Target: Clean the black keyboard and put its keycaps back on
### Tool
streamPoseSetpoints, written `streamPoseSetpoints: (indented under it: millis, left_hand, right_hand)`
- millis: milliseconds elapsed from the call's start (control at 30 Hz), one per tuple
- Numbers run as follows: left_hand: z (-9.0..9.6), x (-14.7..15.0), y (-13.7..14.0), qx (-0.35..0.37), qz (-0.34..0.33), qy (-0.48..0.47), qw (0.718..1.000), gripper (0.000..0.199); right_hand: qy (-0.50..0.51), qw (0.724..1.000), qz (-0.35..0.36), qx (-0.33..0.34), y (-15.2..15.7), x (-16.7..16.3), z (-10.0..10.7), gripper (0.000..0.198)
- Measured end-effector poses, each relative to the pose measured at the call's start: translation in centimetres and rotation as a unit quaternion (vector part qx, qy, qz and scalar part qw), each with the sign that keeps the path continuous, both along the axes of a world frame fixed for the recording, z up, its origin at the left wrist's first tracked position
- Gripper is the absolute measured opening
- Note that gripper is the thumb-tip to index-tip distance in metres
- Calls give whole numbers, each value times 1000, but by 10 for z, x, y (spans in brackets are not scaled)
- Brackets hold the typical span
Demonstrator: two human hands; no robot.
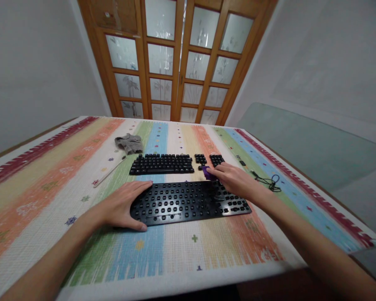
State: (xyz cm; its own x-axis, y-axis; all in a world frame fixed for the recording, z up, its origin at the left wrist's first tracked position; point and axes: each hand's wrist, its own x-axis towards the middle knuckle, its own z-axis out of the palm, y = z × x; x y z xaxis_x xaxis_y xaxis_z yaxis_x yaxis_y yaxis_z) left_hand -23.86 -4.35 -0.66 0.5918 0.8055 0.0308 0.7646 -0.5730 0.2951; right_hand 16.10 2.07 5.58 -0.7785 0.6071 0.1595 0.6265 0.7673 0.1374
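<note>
A black keyboard base (175,202) with its keycaps off lies on the striped tablecloth in front of me. My left hand (127,205) grips its left end, fingers at the top edge and thumb along the bottom edge. Over the base's right part, my right hand (232,177) is closed on a small purple brush (208,173); its lower end is partly hidden and blurred against the dark base. Loose black keycaps (161,164) stand in keyboard order behind the base, with smaller groups of keycaps (200,159) to the right, some close to my right hand.
A crumpled grey cloth (129,143) lies at the back left, with a thin white stick-like brush (109,172) nearer to me. A black cable (269,182) is coiled on the right. The striped tablecloth (181,246) covers the table; glazed wooden doors (175,62) stand behind.
</note>
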Motion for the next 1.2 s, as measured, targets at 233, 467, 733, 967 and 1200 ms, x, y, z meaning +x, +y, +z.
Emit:
streamPoseSetpoints:
  millis: [233,467,733,967,1200]
  left_hand:
    - [-3,-2,0,-1,4,-3,1000,119]
    - [1,1,0,-7,4,-1,1000,119]
    - [-1,0,0,-2,2,-6,1000,119]
    - [1,1,-1,-2,3,6,1000,118]
    - [1,0,0,-5,1,1,1000,118]
  right_hand:
    - [56,998,-20,-9,-26,4,-50,41]
    - [92,983,-54,-147,-21,12,-23,35]
    - [176,976,-129,-8,-22,23,-43,46]
    - [77,986,-144,-46,-52,28,-71,70]
    - [58,984,-143,-90,-75,25,-54,64]
